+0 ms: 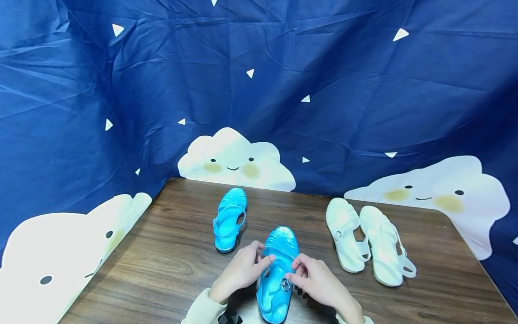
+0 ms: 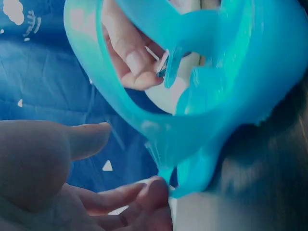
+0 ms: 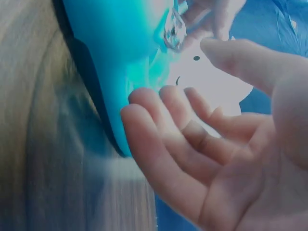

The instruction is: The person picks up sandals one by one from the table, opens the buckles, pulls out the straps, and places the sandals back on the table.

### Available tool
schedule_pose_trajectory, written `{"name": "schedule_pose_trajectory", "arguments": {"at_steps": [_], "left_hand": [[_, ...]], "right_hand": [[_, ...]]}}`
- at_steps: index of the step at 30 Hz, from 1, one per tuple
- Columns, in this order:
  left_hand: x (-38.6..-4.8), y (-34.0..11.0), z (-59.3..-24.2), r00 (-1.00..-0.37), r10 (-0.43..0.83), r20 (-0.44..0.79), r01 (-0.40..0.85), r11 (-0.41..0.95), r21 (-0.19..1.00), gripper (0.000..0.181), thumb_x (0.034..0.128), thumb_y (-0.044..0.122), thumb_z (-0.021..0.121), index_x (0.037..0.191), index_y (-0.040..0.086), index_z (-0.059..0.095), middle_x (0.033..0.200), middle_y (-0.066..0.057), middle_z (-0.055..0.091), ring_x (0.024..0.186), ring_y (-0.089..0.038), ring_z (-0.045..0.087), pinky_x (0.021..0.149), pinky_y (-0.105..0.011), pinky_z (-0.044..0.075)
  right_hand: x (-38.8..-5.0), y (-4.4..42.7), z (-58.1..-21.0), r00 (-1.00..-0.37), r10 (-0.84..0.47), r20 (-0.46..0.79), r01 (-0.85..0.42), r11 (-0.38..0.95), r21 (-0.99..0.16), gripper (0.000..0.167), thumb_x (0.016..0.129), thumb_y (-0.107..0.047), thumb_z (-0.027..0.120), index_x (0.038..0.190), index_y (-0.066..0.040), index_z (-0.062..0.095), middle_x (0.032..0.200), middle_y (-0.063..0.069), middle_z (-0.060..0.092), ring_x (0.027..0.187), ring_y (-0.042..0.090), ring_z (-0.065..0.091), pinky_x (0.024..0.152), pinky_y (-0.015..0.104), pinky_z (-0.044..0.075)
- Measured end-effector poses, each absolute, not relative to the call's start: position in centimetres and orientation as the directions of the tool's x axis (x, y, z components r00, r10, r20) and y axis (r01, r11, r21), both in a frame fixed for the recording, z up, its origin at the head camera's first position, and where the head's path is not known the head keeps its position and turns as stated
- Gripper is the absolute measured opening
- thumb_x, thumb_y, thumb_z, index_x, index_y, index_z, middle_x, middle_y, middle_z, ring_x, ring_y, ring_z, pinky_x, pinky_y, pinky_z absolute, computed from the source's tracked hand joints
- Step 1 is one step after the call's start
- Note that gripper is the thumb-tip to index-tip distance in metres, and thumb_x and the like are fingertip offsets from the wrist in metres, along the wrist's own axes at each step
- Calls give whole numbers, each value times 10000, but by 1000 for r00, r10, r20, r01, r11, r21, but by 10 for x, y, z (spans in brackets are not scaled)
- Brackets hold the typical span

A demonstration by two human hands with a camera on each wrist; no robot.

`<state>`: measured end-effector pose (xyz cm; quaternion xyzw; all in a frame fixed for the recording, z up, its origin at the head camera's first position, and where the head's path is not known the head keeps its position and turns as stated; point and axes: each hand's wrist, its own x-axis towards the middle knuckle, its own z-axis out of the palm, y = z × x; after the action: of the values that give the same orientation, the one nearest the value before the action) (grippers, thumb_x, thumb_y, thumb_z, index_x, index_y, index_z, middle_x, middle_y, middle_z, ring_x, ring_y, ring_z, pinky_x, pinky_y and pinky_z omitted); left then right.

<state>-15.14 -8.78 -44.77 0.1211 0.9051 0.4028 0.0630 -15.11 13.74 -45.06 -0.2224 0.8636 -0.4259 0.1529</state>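
Blue sandal (image 1: 278, 270) on table (image 1: 178, 252), near middle. Second blue sandal (image 1: 229, 221), far left, only in head view. Left wrist view: left hand (image 1: 243, 270), thumb spread, fingertips touching strap (image 2: 163, 137). Right wrist view: right hand (image 1: 318, 281) loosely spread.

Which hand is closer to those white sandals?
Right. The right hand is beside the nearer blue sandal, on the side facing the white sandals; the left hand is on its opposite side, farther away.

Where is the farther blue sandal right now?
In the head view, the farther blue sandal sits left of centre on the table, beyond the left hand and the nearer blue sandal.
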Motion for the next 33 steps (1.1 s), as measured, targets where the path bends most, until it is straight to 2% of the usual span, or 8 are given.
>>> {"name": "schedule_pose_trajectory", "arguments": {"at_steps": [4, 8, 10, 12, 17, 22, 27, 33], "left_hand": [[-154, -91, -455, -962, 256, -97, 94, 643, 760, 625, 984, 494, 466, 1281, -55, 486, 866, -80, 654, 696, -144, 609, 672, -345, 527], [-155, -92, -460, -946, 246, -213, -20, 608, 794, 687, 988, 547, 408, 1336, -45, 432, 755, -138, 654, 555, -236, 621, 531, -398, 540], [-156, -91, -461, -934, 248, -255, -60, 597, 800, 707, 984, 574, 385, 1347, -31, 426, 622, -84, 571, 454, -236, 565, 422, -371, 495], [-155, -89, -462, -928, 253, -276, -75, 597, 799, 721, 980, 595, 368, 1344, -25, 432, 647, -83, 554, 457, -238, 560, 414, -373, 499], [-155, -87, -464, -910, 267, -316, -109, 581, 807, 737, 972, 621, 348, 1314, -24, 448, 691, -131, 566, 490, -254, 584, 411, -393, 514], [-154, -86, -466, -891, 287, -351, -142, 559, 817, 675, 965, 636, 347, 1196, 21, 507, 736, -136, 563, 482, -250, 582, 399, -405, 513], [-154, -84, -469, -880, 304, -366, -155, 545, 824, 648, 960, 640, 359, 1138, 40, 531, 748, -136, 551, 441, -244, 566, 397, -397, 517], [-154, -83, -469, -870, 323, -372, -162, 526, 835, 659, 969, 615, 373, 1164, -2, 499, 825, -164, 548, 461, -240, 590, 401, -374, 522]], "right_hand": [[-153, 144, -450, -870, -461, -174, -111, 528, -842, 438, 920, -329, 636, 1108, 60, 560, 752, 52, 654, 594, 179, 627, 525, 284, 527], [-152, 147, -452, -854, -447, -264, -3, 513, -859, 565, 921, -325, 632, 1205, 146, 501, 737, 81, 671, 617, 208, 652, 541, 334, 558], [-152, 147, -453, -849, -443, -289, 33, 501, -865, 617, 924, -330, 628, 1239, 174, 464, 738, 86, 670, 621, 205, 656, 541, 347, 565], [-152, 146, -454, -848, -433, -305, 61, 493, -868, 662, 926, -343, 624, 1266, 192, 431, 740, 86, 668, 616, 197, 655, 532, 349, 566], [-152, 144, -457, -837, -413, -358, 126, 492, -861, 767, 933, -376, 609, 1327, 224, 336, 757, 80, 671, 597, 171, 651, 513, 341, 565], [-151, 142, -459, -791, -452, -412, 151, 508, -848, 863, 923, -425, 613, 1367, 227, 265, 739, 82, 679, 563, 155, 655, 497, 339, 563], [-150, 139, -460, -748, -504, -431, 153, 501, -851, 849, 911, -453, 624, 1373, 175, 289, 716, 92, 678, 535, 145, 654, 492, 348, 564], [-149, 137, -460, -757, -504, -415, 149, 486, -861, 781, 909, -422, 640, 1312, 177, 344, 714, 91, 679, 549, 165, 667, 514, 342, 570]]}}
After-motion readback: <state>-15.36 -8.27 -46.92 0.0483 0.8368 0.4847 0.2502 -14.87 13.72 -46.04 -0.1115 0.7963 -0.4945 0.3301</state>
